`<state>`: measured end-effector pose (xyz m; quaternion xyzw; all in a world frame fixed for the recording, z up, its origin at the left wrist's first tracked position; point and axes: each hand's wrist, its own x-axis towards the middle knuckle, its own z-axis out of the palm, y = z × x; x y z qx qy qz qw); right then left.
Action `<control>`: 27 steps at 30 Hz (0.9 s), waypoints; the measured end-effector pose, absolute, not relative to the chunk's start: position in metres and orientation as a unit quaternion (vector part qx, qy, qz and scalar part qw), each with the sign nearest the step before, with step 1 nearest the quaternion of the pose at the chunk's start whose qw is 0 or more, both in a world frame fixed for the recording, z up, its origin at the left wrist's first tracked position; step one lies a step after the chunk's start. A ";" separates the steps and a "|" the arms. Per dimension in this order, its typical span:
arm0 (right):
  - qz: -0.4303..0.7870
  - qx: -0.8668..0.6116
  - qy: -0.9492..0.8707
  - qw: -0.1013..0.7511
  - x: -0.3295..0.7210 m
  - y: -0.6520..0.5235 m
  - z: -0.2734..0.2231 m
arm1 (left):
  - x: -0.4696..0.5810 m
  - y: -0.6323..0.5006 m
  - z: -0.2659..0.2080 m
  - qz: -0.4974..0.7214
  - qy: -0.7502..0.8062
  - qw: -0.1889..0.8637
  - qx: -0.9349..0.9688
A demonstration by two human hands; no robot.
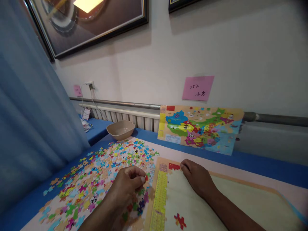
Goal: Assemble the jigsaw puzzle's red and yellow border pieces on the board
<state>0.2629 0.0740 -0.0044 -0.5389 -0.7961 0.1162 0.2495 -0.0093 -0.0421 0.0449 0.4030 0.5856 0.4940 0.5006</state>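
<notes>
My left hand (131, 181) is pinched on a small red puzzle piece (146, 177), held over the loose pieces beside the puzzle board. My right hand (196, 175) rests with curled fingers at the board's top edge, just right of the red flag section (174, 166). Whatever its fingertips may hold is hidden. Along the left side of the puzzle board (192, 200), a yellow strip (160, 195) is assembled, and a thin border runs along the top. A red piece cluster with some yellow (180, 221) lies loose on the bare board.
Many loose puzzle pieces (96, 179) cover the pink sheet at left. A beige bowl (121, 130) stands behind them. The printed map picture (201, 128) leans against the wall rail (134, 105). A blue curtain (36, 106) hangs at left; a pink note (198, 88) is on the wall.
</notes>
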 end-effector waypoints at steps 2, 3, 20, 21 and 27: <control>0.114 -0.535 -0.798 0.252 0.263 0.074 -0.005 | -0.011 -0.043 0.041 0.488 0.586 0.503 0.407; 0.112 -0.533 -0.799 0.256 0.263 0.074 -0.005 | -0.011 -0.043 0.039 0.485 0.586 0.504 0.408; 0.093 -0.262 -0.913 0.297 0.221 0.016 0.012 | 0.006 -0.045 0.008 0.483 0.596 0.480 0.425; 0.096 -0.251 -0.917 0.294 0.219 0.014 0.011 | 0.008 -0.045 0.008 0.483 0.598 0.477 0.427; 0.083 -0.220 -0.923 0.306 0.213 0.009 0.005 | 0.017 -0.047 0.006 0.483 0.596 0.467 0.440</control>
